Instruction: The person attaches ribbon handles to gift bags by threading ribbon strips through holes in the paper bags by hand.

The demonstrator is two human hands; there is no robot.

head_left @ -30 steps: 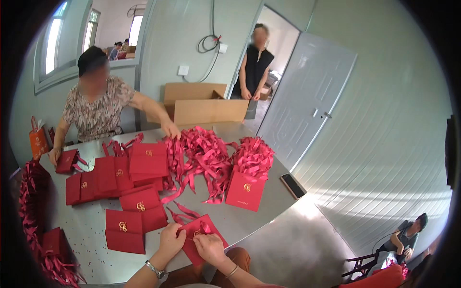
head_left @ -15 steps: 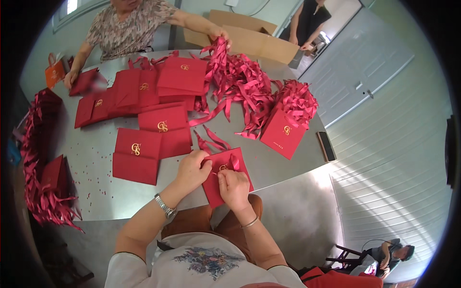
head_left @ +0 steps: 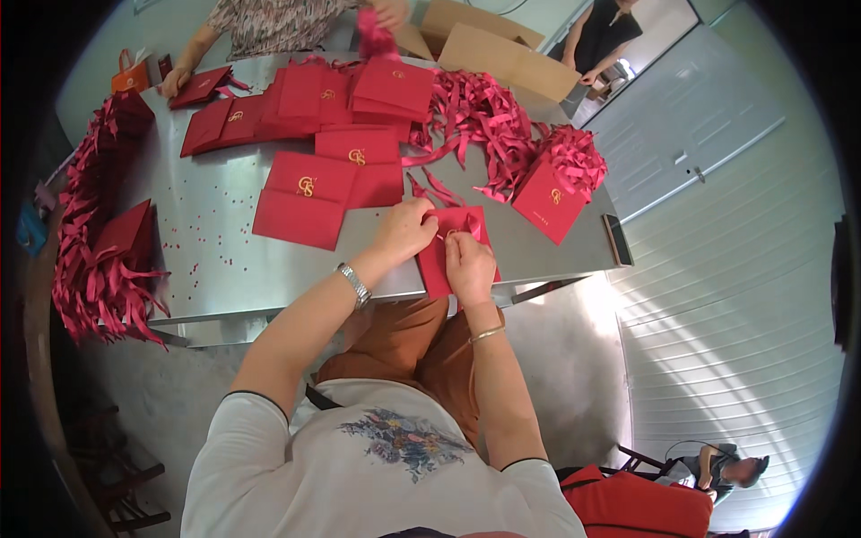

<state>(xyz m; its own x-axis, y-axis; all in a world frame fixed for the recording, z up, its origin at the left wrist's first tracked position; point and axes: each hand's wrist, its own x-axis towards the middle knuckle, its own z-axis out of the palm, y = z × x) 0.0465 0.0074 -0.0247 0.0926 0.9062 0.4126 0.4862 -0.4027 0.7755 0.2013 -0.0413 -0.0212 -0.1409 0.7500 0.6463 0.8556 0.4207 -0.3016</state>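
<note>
A red paper bag [head_left: 434, 269] with a gold emblem lies at the table's near edge, in front of me. My left hand [head_left: 405, 229] is closed at its upper left edge, gripping the bag. My right hand [head_left: 471, 265] rests over the bag's face, fingers pinched on a pinkish-red ribbon [head_left: 473, 226] whose loop shows above them. A small pale tip pokes out between the two hands; its other end is hidden by my fingers. Just beyond the bag lie loose ribbon ends [head_left: 436, 190].
Flat red bags [head_left: 299, 213] lie in overlapping piles to the left and beyond. A ribbon heap [head_left: 484, 117], a ribboned bag [head_left: 549, 202] and a phone [head_left: 617, 240] are at right. Ribboned bags [head_left: 108, 215] line the left edge. Across the table, a co-worker's hand [head_left: 387, 13] holds ribbons.
The view has shifted, so the table sits higher in the picture. My hands keep much the same hold on the bag. The co-worker's raised hand has pulled ribbons away from the heap.
</note>
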